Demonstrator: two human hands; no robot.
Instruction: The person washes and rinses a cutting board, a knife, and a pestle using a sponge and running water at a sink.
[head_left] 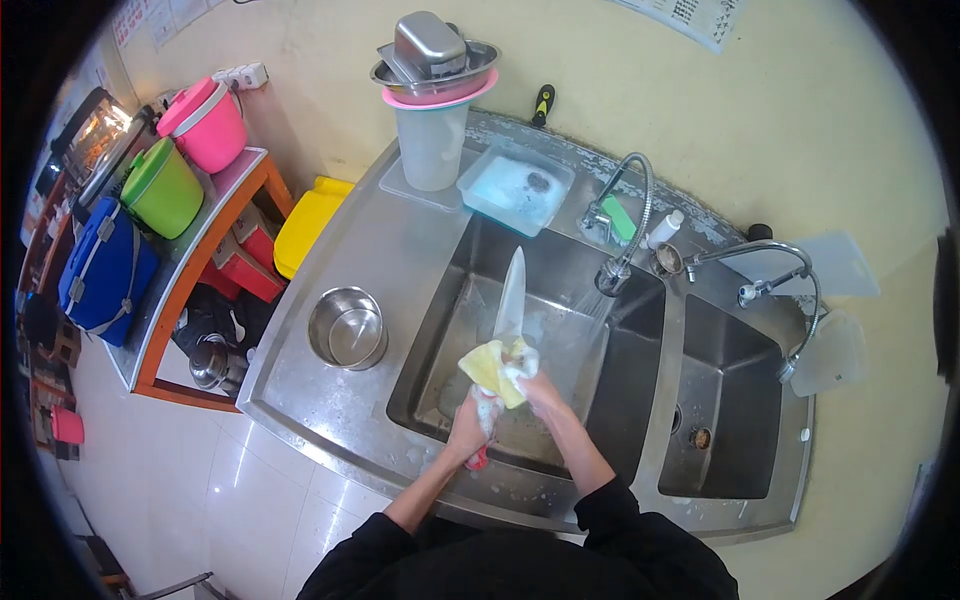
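Observation:
Over the large sink basin (460, 310) a long knife (512, 295) points its wide blade away from me. My left hand (470, 425), covered in suds, is wrapped round its handle, whose red end sticks out below the fist. A soapy yellow cloth (488, 367) is folded around the lower blade, close to the handle. My right hand (537, 390) grips this cloth, its fingers partly hidden by foam. From the spray faucet (612, 275) beyond my right hand, water runs into the basin.
A steel pot (347, 328) stands on the counter at left. Behind the basin are a tub of soapy water (515, 190), a tall white bucket (432, 145) stacked with bowls, a green sponge (618, 217) and a white bottle (665, 229). A smaller basin (725, 400) lies right.

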